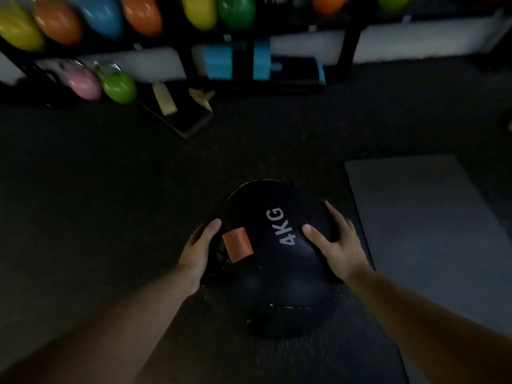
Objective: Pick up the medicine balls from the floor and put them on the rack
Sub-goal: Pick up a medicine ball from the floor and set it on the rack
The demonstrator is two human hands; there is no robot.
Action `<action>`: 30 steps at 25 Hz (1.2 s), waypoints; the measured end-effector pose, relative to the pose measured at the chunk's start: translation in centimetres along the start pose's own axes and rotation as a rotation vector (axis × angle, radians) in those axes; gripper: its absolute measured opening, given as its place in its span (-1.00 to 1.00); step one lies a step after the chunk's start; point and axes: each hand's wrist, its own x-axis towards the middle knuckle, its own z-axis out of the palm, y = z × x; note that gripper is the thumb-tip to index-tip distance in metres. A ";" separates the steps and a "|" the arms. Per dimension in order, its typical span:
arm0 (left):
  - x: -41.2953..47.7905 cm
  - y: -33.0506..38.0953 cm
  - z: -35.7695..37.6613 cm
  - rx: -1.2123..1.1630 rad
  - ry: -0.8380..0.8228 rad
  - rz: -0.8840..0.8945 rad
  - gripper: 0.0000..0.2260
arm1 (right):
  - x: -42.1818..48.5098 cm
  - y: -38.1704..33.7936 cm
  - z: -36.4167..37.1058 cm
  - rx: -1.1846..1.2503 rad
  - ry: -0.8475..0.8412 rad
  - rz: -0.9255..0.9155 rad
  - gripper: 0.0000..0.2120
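Head view, low in the frame: two bare forearms reach in from the bottom corners toward a black medicine ball (pixel 273 261) marked "4KG", with an orange patch (pixel 237 244) on its left side. It sits at lower centre over the dark floor (pixel 97 189); whether it rests there or is lifted, I cannot tell. The left hand (pixel 198 249) cups the ball's left flank, fingers curled around it. The right hand (pixel 335 245) lies spread wide on the right flank, thumb pointing at the lettering. Right of the ball lies a grey mat (pixel 426 231). Farther up, blurred, a black rack (pixel 191 59) spans the top edge, holding yellow, orange, blue and green balls (pixel 102 15).
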 end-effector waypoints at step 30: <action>-26.5 96.8 7.4 0.007 -0.100 1.326 -0.37 | 15.0 -93.9 -27.7 0.234 0.421 -1.169 0.13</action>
